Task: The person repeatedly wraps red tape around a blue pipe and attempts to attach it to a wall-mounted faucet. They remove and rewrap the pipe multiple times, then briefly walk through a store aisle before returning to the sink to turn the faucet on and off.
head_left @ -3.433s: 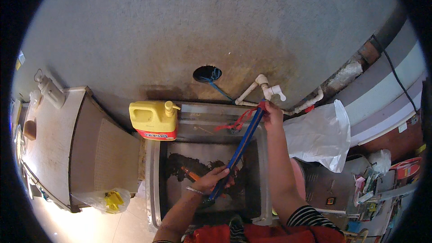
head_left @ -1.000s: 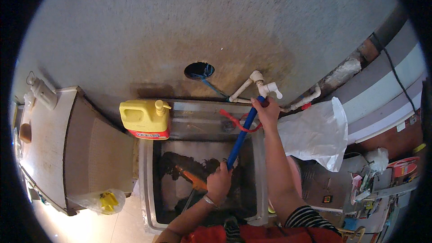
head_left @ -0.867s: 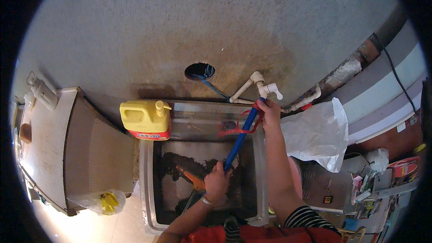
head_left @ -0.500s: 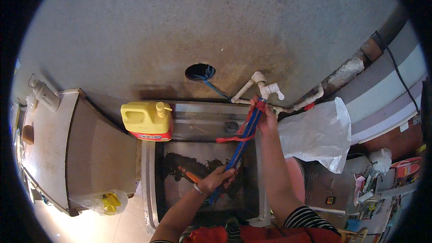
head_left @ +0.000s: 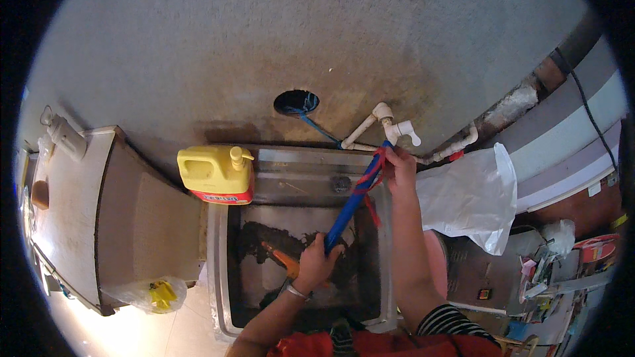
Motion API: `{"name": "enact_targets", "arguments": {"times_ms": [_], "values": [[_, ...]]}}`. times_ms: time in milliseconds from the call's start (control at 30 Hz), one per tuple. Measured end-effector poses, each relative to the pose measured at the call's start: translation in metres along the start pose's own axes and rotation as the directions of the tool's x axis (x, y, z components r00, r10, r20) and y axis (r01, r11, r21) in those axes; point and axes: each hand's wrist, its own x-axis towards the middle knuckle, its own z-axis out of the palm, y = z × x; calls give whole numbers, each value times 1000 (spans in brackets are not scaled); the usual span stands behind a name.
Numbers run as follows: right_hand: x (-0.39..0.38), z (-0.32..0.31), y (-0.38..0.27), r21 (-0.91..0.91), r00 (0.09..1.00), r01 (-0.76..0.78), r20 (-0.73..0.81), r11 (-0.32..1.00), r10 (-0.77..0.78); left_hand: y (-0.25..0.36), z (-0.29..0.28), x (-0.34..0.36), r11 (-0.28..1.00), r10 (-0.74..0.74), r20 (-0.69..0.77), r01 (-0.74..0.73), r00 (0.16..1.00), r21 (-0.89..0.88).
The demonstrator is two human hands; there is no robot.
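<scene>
A flat-looking blue hose [head_left: 342, 219] slants from the white plastic tap [head_left: 401, 132] down over the metal sink [head_left: 219, 271]. Around its upper end winds a red cloth strip [head_left: 374, 213], one tail dangling beside the hose. My right hand [head_left: 401, 166] is closed on the hose and strip just below the tap. Lower down, my left hand [head_left: 316, 266] wraps round the hose; the part beyond it is hidden. An orange tapered object [head_left: 281, 258] lies in the sink beside my left hand, partly covered by it; its kind is unclear.
A yellow jug with a pump top [head_left: 215, 170] stands at the sink's far left corner. A white plastic sheet [head_left: 466, 192] hangs right of my right arm. Left is a pale cabinet [head_left: 142, 218] with a plastic bag [head_left: 159, 295]. White pipes [head_left: 360, 131] run along the wall.
The hose has turned, its orange stripe no longer showing. My left hand has moved up slightly to the left. The strip's tail has swung from left of the hose to its right.
</scene>
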Motion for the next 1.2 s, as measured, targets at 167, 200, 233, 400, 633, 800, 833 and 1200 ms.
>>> {"name": "enact_targets", "arguments": {"times_ms": [167,200,233,400,633,800,833,1200], "values": [[8,-12,29,476,957,-194,283,858,60,-11,-24,9,216,263,685,651,679,-728],[9,-10,33,518,950,-206,309,830,44,-10,-25,9,253,239,689,642,684,-724],[10,-8,34,550,947,-203,320,810,20,-9,-24,8,289,215,694,634,687,-717],[4,-17,10,273,983,-91,177,958,43,-3,-5,3,570,66,674,526,736,-631],[-9,-3,-28,-736,928,165,-109,657,-355,12,29,-7,990,-3,24,0,1000,142],[-20,27,-29,-798,924,82,-163,597,-345,23,41,-14,938,-37,-80,62,996,340],[-19,28,-27,-754,916,137,-150,643,-371,24,42,-14,940,-29,-89,58,996,336],[12,-15,27,420,960,-175,272,891,61,5,-1,7,146,272,678,668,683,-730]]}}
